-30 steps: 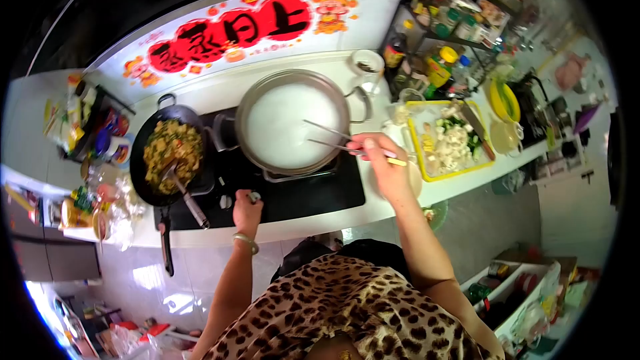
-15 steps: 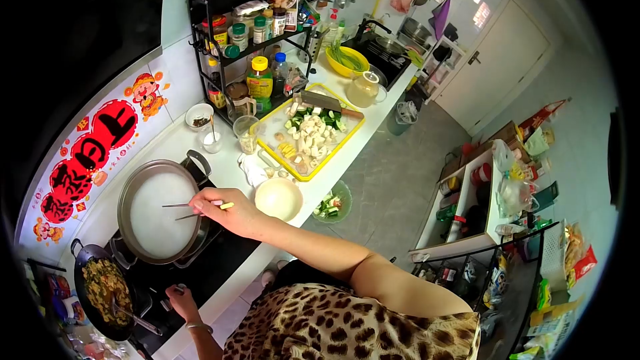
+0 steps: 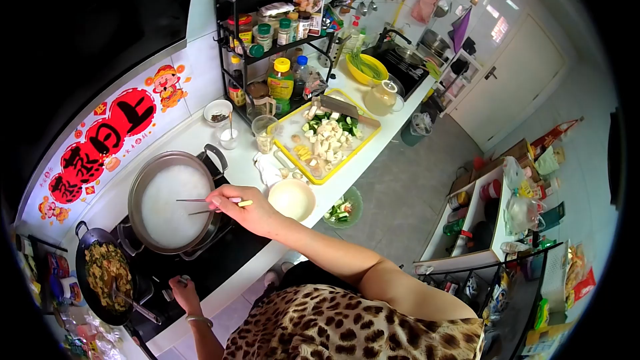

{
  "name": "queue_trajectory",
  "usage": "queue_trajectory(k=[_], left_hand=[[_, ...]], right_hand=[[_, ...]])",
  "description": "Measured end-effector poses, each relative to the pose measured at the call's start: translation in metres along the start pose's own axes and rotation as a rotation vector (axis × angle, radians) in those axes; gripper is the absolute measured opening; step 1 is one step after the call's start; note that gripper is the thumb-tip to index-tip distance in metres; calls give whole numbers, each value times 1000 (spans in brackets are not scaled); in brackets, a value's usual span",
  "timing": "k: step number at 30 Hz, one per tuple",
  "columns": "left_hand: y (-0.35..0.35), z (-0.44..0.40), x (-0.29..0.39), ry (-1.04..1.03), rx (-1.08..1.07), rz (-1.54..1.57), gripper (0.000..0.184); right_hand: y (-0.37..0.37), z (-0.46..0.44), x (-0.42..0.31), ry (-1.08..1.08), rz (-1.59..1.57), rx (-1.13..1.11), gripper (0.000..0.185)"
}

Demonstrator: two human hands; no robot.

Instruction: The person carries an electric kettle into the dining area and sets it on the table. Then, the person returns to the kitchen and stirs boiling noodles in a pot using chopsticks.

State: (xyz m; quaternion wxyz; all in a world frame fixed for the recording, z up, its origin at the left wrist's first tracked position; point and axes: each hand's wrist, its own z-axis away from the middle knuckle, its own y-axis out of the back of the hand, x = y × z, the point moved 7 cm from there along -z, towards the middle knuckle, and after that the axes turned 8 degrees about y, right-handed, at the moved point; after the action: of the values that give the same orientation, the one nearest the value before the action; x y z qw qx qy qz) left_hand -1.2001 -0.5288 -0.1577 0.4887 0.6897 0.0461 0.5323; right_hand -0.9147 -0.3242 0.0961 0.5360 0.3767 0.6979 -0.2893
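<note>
My right hand (image 3: 233,204) is closed on a pair of chopsticks (image 3: 193,201), whose tips are spread over a large steel pot (image 3: 137,197) of cloudy white liquid. At the front of the black stove (image 3: 233,247), my left hand (image 3: 185,291) has its fingers wrapped round a stove knob (image 3: 183,281). To the left of the pot, a black wok (image 3: 87,293) holds cooked chopped food (image 3: 107,270), with a metal-handled spatula (image 3: 143,311) resting in it.
A cream bowl (image 3: 292,200) sits right of the pot. Beyond it, a yellow-rimmed tray (image 3: 353,155) carries cut vegetables and a cleaver (image 3: 340,107). Bottles and jars fill a black rack (image 3: 233,27). A glass teapot (image 3: 381,99) and a yellow bowl (image 3: 367,69) stand farther back.
The view has swung to the right, bringing the tray, rack and door further into sight. Both hands keep their holds, the chopsticks staying over the pot and the left hand at the knob.
</note>
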Motion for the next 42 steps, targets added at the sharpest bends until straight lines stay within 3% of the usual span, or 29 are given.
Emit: queue_trajectory(k=[6, 8, 10, 15, 33, 42], left_hand=[[-17, -6, -36, 171, -121, 237, 35], [-21, -9, -50, 80, -100, 95, 37], [-7, 6, -18, 173, -126, 174, 36], [9, 12, 10, 143, -93, 28, 38], [5, 13, 5, 126, -56, 107, 41], [14, 16, 14, 281, -126, 65, 39]], right_hand=[[6, 1, -1, 31, 102, 26, 24], [-1, 2, 6, 56, 65, 30, 25], [-1, 4, 9, 38, -6, 42, 26], [-2, 5, 2, -40, 48, 50, 25], [-8, 10, 5, -68, 102, 37, 29], [-8, 9, 6, -78, 159, 48, 31]])
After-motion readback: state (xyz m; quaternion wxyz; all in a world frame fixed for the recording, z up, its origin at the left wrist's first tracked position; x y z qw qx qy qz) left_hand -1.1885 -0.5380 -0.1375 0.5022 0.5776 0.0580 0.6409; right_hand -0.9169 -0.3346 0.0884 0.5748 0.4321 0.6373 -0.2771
